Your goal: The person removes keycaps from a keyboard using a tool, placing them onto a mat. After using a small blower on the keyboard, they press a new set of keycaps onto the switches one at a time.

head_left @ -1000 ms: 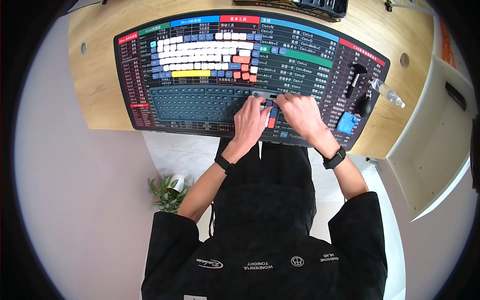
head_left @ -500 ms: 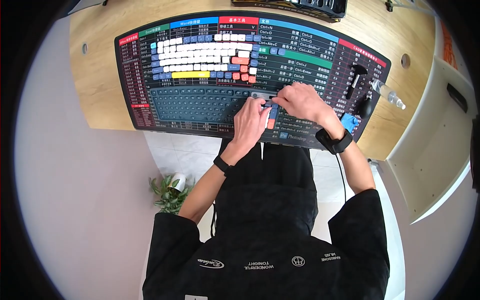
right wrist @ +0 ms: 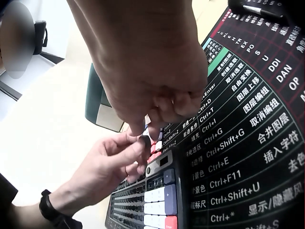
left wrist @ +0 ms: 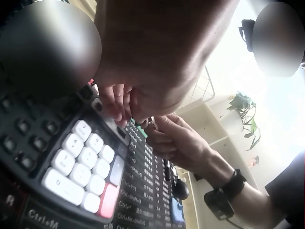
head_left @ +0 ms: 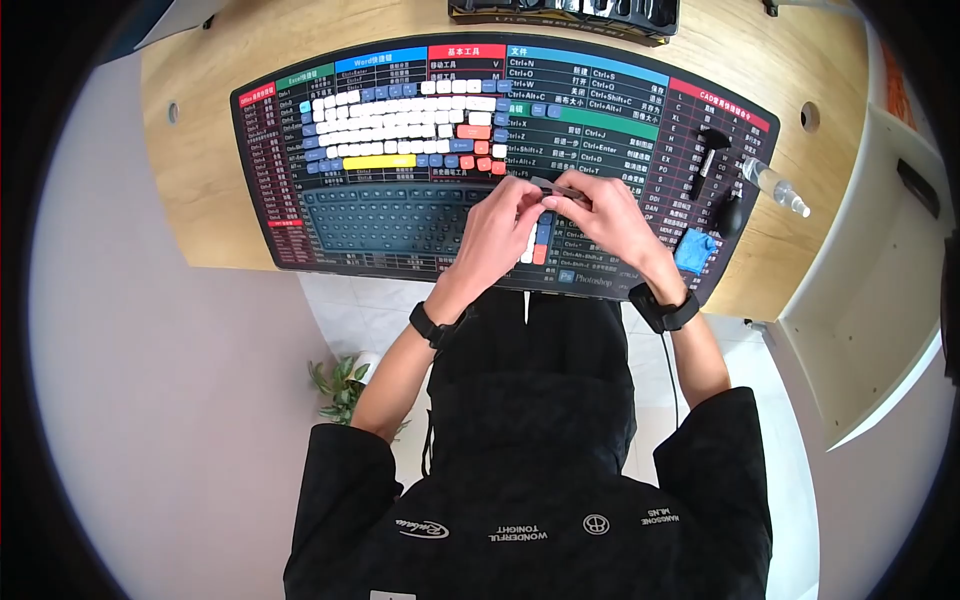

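Observation:
Both hands meet over the right end of the keyboard (head_left: 390,218), whose main section is bare of keycaps. My left hand (head_left: 495,228) pinches a small dark piece (right wrist: 146,141) between thumb and fingertips; I cannot tell its kind. Right against it, my right hand (head_left: 612,220) has curled fingers and grips a slim dark tool (head_left: 560,191), partly hidden. Below the hands, the number pad carries white keycaps (left wrist: 87,158), blue ones (right wrist: 170,193) and a red one (left wrist: 108,200). A few bare switches (right wrist: 155,182) show at the pad's top.
Loose white, blue, red and yellow keycaps (head_left: 400,125) lie in rows behind the keyboard on a printed desk mat (head_left: 590,85). To the right are a brush (head_left: 710,160), a clear spray bottle (head_left: 775,187), a black blower bulb (head_left: 729,213) and a blue cloth (head_left: 695,250). A black box (head_left: 565,20) stands behind.
Both hands have risen a little from the number pad and come together, the right moving left to meet the left. The dark tool now shows between their fingertips.

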A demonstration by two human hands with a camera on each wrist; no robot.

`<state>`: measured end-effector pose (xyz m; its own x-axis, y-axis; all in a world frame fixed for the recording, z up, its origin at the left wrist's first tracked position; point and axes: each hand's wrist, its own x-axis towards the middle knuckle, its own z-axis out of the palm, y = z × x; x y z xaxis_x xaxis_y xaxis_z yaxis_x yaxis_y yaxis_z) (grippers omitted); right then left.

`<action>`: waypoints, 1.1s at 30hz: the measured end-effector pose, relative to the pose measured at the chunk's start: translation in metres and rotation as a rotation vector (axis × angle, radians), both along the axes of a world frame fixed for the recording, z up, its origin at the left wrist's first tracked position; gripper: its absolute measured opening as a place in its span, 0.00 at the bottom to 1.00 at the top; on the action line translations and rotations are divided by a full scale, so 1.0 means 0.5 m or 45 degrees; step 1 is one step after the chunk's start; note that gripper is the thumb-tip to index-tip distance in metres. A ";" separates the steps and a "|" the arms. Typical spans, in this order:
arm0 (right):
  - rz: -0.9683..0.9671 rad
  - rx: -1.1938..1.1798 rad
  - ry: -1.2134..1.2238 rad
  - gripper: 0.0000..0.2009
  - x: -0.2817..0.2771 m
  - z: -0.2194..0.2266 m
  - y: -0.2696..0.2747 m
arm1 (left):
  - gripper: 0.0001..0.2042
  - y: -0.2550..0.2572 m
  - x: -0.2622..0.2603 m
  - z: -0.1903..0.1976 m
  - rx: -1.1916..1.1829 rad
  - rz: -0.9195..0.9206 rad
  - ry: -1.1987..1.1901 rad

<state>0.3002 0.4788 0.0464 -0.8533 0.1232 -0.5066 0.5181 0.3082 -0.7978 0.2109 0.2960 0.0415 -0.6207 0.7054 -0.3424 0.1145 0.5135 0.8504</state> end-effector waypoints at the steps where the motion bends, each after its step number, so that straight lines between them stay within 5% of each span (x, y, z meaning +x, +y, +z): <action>1: -0.050 -0.002 0.086 0.14 0.006 -0.013 -0.005 | 0.06 0.008 -0.008 -0.006 0.001 -0.004 0.004; 8: -0.374 -0.139 0.180 0.12 0.016 -0.052 0.001 | 0.08 0.058 -0.038 -0.020 -0.070 0.011 -0.571; 10: -0.409 -0.194 0.131 0.13 0.005 -0.057 0.010 | 0.09 0.061 -0.027 -0.028 0.196 0.231 -0.637; 12: -0.639 -0.171 0.052 0.14 -0.012 -0.070 0.017 | 0.10 0.058 -0.020 -0.027 0.217 0.296 -0.596; 16: -0.934 0.097 0.012 0.16 -0.057 -0.087 0.006 | 0.09 0.027 -0.018 -0.022 0.028 0.210 -0.040; 24: -0.867 0.450 -0.107 0.19 -0.074 -0.098 -0.009 | 0.07 -0.046 0.021 0.005 -0.049 0.051 0.044; 33: -0.889 0.468 -0.112 0.20 -0.085 -0.101 -0.022 | 0.06 -0.064 0.033 0.015 -0.140 -0.054 0.044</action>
